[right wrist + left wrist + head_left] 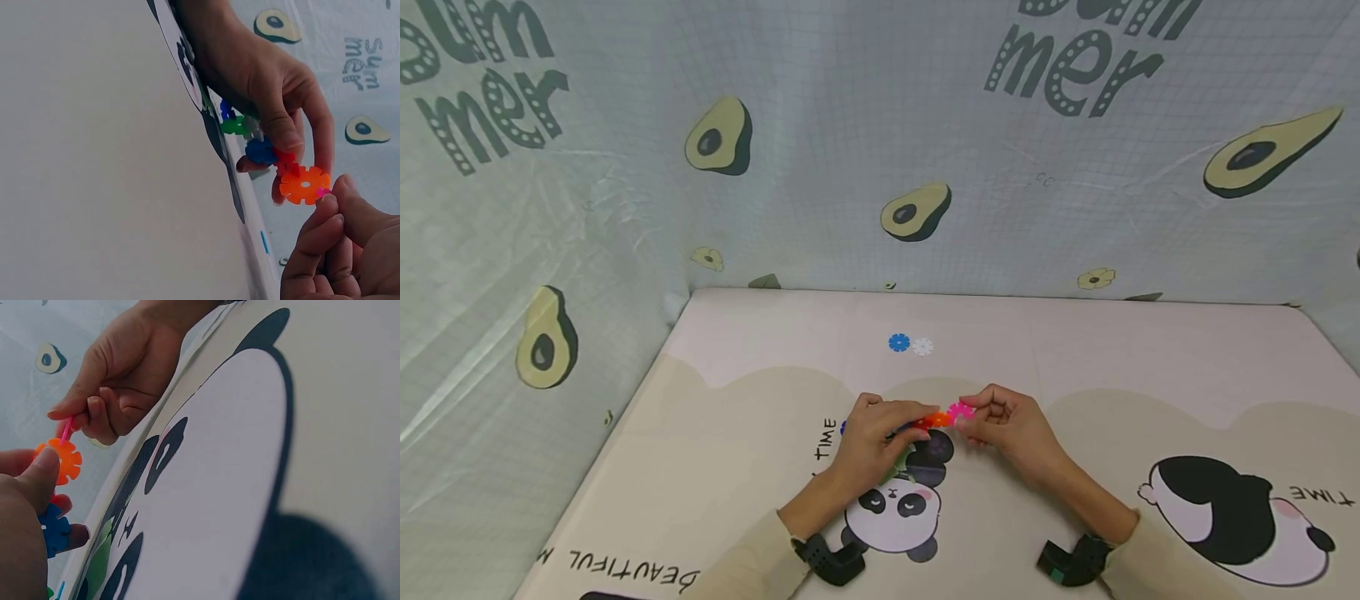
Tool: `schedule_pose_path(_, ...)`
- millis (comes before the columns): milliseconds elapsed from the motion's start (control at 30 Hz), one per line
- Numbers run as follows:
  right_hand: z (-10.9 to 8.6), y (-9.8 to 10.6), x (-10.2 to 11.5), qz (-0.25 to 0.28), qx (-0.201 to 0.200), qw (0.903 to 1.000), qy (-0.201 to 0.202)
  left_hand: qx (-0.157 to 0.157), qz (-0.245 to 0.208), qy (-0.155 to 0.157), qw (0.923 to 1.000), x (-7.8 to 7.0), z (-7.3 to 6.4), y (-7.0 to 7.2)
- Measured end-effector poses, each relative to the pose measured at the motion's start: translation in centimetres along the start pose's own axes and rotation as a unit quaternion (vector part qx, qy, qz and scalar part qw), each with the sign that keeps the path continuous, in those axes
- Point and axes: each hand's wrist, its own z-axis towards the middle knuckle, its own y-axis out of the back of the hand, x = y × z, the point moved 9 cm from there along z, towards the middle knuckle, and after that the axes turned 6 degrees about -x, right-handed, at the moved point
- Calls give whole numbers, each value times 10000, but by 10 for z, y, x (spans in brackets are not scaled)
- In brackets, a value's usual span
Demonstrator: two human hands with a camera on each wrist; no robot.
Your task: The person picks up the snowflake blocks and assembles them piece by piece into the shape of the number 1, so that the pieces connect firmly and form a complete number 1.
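Note:
My left hand (pixel 872 433) grips a chain of interlocking plastic snowflake discs. In the right wrist view the chain runs from a dark blue disc (pixel 225 109) through a green disc (pixel 234 125), a pale one, a blue disc (pixel 259 151) and a red disc (pixel 286 164) to an orange disc (pixel 292 189). Between thumb and fingertips, my right hand (pixel 1015 425) pinches a pink disc (pixel 958 410), whose edge meets the orange disc's rim. How deeply their slots engage, I cannot tell. Left fingers partly cover the middle of the chain.
Farther back on the table (pixel 760 333) lie a loose blue disc (pixel 898 342) and a white disc (pixel 922 346), side by side. A dark object (pixel 606 596) shows at the front left edge. An avocado-print curtain (pixel 820 167) hangs behind the table.

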Motion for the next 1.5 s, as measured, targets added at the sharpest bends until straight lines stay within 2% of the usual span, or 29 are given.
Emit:
schedule_pose_path(533, 0, -4, -2, 189, 84, 9998, 2, 9, -15, -54, 10000, -2, 1, 1)
schedule_pose_path(700, 0, -5, -2, 231, 130, 9996, 20, 60, -35, 23, 10000, -2, 1, 1)
schedule_pose_path(1000, -1, -6, -7, 368, 208, 9989, -178, 115, -67, -21, 9999, -5, 1, -1)
schedule_pose_path(1500, -3, -8, -10, 361, 279, 9987, -244, 254, -211, -38, 9994, -7, 0, -3)
